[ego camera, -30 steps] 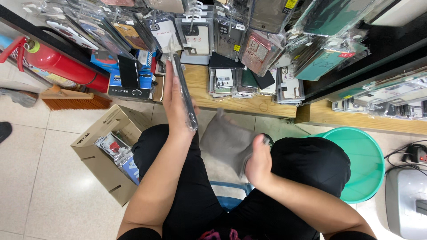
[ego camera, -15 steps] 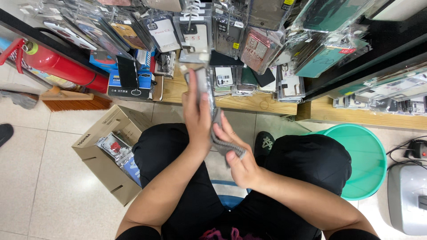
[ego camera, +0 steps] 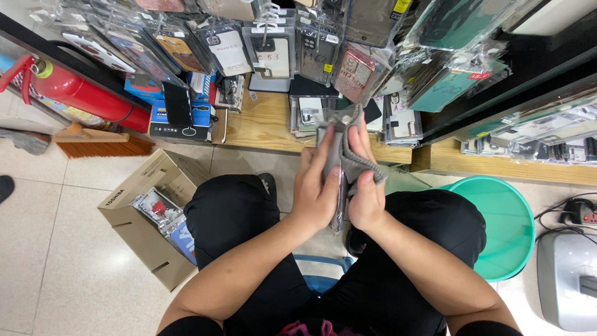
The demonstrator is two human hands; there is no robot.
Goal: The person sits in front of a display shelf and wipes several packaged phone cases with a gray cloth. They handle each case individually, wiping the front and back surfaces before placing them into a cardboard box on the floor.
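Observation:
My left hand point(ego camera: 317, 190) grips a thin packaged phone case point(ego camera: 339, 211) held upright on edge above my knees. My right hand point(ego camera: 365, 186) presses a grey cloth point(ego camera: 351, 155) against the case's side; the cloth wraps over the top of the package. Both hands touch each other around the case. Most of the case is hidden by the fingers and cloth.
Racks of packaged phone cases point(ego camera: 273, 50) hang ahead above a wooden shelf point(ego camera: 267, 124). An open cardboard box point(ego camera: 146, 218) with more packages stands at my left knee. A green plastic bucket point(ego camera: 504, 230) is at right, a red fire extinguisher point(ego camera: 87, 96) at left.
My left hand came down from the rack with the case. My right hand rose from my lap with the cloth and now meets the case.

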